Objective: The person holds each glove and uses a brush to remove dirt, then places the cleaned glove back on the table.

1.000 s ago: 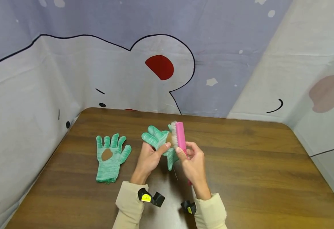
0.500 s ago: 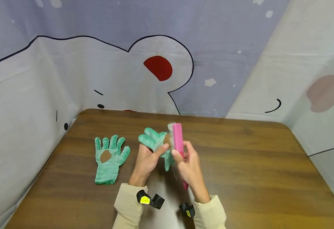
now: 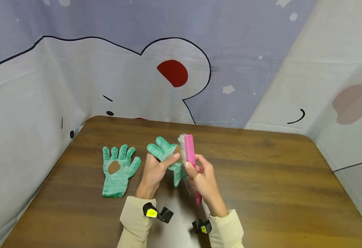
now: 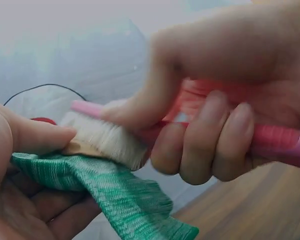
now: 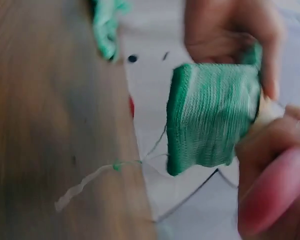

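A green knit glove (image 3: 163, 150) with a brown patch is held up off the table by my left hand (image 3: 153, 172), its thumb pressing on the patch. My right hand (image 3: 204, 177) grips a pink brush (image 3: 189, 151) by its handle. In the left wrist view, the pale bristles (image 4: 105, 137) touch the glove's brown patch beside the left thumb. The right wrist view shows the glove's cuff (image 5: 215, 117) hanging, with a loose thread (image 5: 87, 182) trailing from it. Part of the glove is hidden behind the brush and the right hand.
Another green glove (image 3: 116, 182) lies flat at the left of the wooden table (image 3: 280, 186), its fingers pointing away and its brown patch up. A printed cloth (image 3: 236, 62) hangs round the back and sides of the table.
Both hands, with the glove and the brush, have shifted a little to the left. The brush has moved along with the glove, bristles still against it. The flat glove stays in place.
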`<state>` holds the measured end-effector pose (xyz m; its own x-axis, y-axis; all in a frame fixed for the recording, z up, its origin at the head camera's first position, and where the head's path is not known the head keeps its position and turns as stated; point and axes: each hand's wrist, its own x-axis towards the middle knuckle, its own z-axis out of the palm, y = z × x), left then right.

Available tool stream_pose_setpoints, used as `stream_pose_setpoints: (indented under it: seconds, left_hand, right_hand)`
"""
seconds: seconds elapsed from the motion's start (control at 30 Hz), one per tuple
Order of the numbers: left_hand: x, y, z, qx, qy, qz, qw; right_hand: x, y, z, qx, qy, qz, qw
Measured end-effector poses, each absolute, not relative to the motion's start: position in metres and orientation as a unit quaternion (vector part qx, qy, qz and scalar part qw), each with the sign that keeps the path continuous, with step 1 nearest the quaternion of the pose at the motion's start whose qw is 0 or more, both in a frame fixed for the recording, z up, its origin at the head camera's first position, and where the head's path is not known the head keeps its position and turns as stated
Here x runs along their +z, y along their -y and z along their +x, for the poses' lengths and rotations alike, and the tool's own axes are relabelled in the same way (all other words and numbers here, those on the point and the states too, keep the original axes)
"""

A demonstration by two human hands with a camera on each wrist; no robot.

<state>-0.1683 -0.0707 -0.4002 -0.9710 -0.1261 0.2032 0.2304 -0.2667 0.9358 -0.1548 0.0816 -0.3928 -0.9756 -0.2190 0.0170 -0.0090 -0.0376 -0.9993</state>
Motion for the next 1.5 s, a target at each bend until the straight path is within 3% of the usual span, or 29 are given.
stream_pose_setpoints:
  seconds: [0.13,0.27,0.7,0.93,1.17,1.33,1.5]
  left_hand:
    - [-0.398,0.074,-0.171,-0.813,0.573,-0.034,0.100]
    - [-0.396,0.075,-0.170,-0.821,0.559,-0.037,0.108]
    - [-0.396,0.073,-0.166,-0.808,0.582,-0.031,0.084]
    - [-0.398,0.075,-0.165,-0.805,0.584,-0.057,0.085]
    - [-0.399,0.074,-0.164,-0.788,0.606,-0.061,0.090]
    - [-0.401,0.073,-0.166,-0.785,0.610,-0.081,0.074]
    - [-0.394,0.076,-0.164,-0.799,0.596,-0.068,0.046]
  right_hand:
    - [-0.392,-0.093,-0.161,-0.826,-0.529,-0.066,0.186]
    - [-0.393,-0.099,-0.165,-0.838,-0.502,-0.070,0.201]
    - [-0.398,-0.090,-0.158,-0.737,-0.662,-0.113,0.072]
    - [-0.406,-0.081,-0.158,-0.618,-0.773,-0.114,-0.080]
    - [-0.414,-0.079,-0.158,-0.545,-0.815,-0.080,-0.178]
    - [-0.417,-0.085,-0.163,-0.509,-0.837,-0.046,-0.197]
    - [-0.417,-0.101,-0.171,-0.551,-0.821,0.005,-0.148]
